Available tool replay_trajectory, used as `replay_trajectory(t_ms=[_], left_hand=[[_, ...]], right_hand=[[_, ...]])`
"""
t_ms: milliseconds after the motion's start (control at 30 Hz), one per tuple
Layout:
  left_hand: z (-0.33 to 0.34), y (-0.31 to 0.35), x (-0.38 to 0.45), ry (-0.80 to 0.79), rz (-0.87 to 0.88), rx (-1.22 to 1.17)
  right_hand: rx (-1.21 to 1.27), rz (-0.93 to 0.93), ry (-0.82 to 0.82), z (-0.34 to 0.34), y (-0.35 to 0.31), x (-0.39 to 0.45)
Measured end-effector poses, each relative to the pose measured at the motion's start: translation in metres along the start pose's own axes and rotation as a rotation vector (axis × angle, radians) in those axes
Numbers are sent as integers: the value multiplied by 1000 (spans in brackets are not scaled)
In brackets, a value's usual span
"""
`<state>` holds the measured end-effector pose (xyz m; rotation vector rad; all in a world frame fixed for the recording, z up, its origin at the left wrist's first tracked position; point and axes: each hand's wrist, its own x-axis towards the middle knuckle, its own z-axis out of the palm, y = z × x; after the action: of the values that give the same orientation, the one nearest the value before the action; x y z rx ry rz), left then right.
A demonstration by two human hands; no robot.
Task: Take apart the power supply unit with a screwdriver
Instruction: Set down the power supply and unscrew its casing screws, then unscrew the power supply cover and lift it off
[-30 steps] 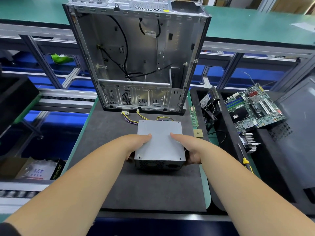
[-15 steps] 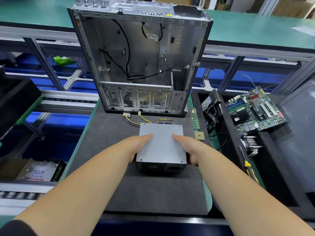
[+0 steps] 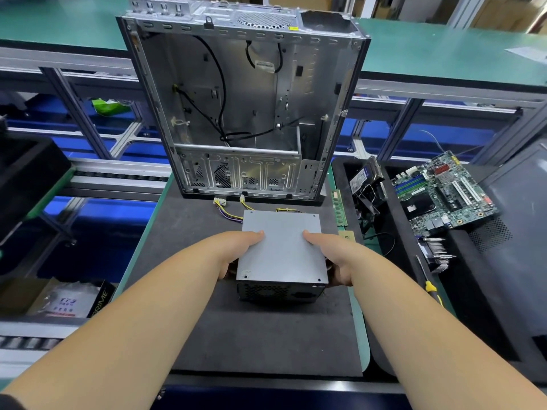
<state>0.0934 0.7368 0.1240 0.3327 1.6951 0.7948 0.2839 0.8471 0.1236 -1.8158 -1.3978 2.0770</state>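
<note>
A: From the head view, where is the power supply (image 3: 281,250)?

B: It sits on the dark mat (image 3: 266,335) in the middle of the counter (image 3: 359,321), flat grey lid up, vented face toward the person. Its yellow and purple wires (image 3: 233,210) trail out at 12 o'clock, toward the open computer case (image 3: 245,113) standing upright behind it.

A: And the hands?

B: The left hand (image 3: 236,250) grips the box's left side, thumb lying on the lid, fingers curled down the side and out of sight. The right hand (image 3: 334,255) mirrors it on the right side, thumb on the lid, fingers wrapped under the edge. Whether the box is lifted or resting on the mat, I cannot tell.

A: The screwdriver?

B: A screwdriver (image 3: 430,287) with a yellow and black handle lies at 3 o'clock from the box, well apart from both hands, beside a black tray (image 3: 340,176).

A: Anything else there?

B: A green circuit board (image 3: 444,193) lies at 2 o'clock on the right. A memory stick (image 3: 339,207) lies along the counter's green edge just right of the mat, with a small square chip (image 3: 347,235) below it. A cardboard box (image 3: 44,297) sits at 9 o'clock, lower left.
</note>
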Motion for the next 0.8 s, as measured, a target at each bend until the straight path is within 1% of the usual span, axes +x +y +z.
replay_trajectory(t_ms=[200,367,500,667,800], left_hand=[[-15,-3,-3,3,23,-73],[-18,-4,-3,-2,37,-99],[-20,1,-5,10,17,-138],[-27,8,-13,-37,-9,-197],[-31,11,-20,-77,20,-224]], right_hand=[[18,17,-16,-11,-2,-7],[31,-11,19,-12,-2,-10],[5,-22,34,-15,-7,-13],[-4,-49,26,-17,-14,-21],[-12,-84,19,-15,-20,-30]])
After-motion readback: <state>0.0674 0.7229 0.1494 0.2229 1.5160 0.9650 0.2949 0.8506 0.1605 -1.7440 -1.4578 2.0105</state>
